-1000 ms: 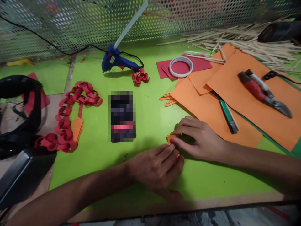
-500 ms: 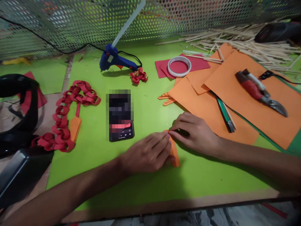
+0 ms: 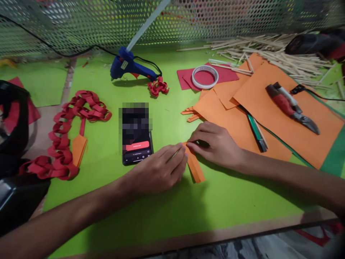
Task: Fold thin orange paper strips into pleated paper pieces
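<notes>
Orange paper strip (image 3: 195, 167) on lime-green mat (image 3: 172, 201). Orange sheets (image 3: 269, 104) far right. Red paper chain (image 3: 67, 136) left, w/ orange tag. Glue gun (image 3: 129, 66) blue, far centre. Tape ring (image 3: 205, 76) white on red paper. Cutter (image 3: 291, 108) red/grey. Mesh wall grey, perforated.

I sit at a craft workbench: a glue gun (image 3: 129, 65) upper left, orange paper sheets (image 3: 275, 108) and wooden sticks (image 3: 269, 46) upper right, perforated metal screen (image 3: 188, 18) behind.

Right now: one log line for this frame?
left hand | pressing folded orange paper strip | right hand | pinching strip's top | green mat
</notes>
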Tool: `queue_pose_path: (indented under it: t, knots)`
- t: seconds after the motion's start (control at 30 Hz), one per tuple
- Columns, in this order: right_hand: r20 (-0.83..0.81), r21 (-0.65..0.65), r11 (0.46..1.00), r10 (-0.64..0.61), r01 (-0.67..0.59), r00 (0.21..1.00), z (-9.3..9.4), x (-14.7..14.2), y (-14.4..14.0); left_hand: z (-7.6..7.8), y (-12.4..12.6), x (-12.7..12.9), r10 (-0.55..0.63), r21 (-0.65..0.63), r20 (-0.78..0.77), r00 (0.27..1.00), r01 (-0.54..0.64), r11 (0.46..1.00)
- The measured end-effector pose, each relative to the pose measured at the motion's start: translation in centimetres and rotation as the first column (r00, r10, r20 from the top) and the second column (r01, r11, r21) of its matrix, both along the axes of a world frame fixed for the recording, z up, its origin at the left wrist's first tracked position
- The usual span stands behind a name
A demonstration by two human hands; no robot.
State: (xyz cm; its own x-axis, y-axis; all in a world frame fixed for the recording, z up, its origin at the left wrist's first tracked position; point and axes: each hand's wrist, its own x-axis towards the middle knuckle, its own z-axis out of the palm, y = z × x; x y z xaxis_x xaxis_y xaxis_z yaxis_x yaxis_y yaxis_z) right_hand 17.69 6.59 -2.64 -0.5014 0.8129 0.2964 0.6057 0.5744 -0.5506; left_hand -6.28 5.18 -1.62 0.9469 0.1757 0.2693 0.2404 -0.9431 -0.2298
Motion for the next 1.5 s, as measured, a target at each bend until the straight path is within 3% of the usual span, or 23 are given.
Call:
queue_pose_path:
  t: [0.23,0.47,1.03,1.5]
  knots:
    - [0.013,0.126,0.992,0.004,-0.006,1.000,-0.6,-0.4,-0.3,-0.1,0.0,-0.4,0.001,-0.034,-0.017,1.000,-0.001,0.999]
    - [0.162,0.335,0.936,0.058,-0.110,0.985,-0.6,0.2,-0.8,0.2,0.2,-0.5,0.061,-0.113,-0.010,0.998,-0.062,0.992]
    - [0.268,0.337,0.919,0.114,-0.204,0.957,-0.3,0.8,-0.9,0.5,2.4,-1.3,-0.069,-0.074,-0.034,0.997,0.067,0.995]
    - [0.068,0.163,0.965,0.196,-0.204,0.978,-0.2,0.9,-0.2,0.6,2.6,-1.5,-0.079,-0.161,0.009,0.997,0.079,0.984]
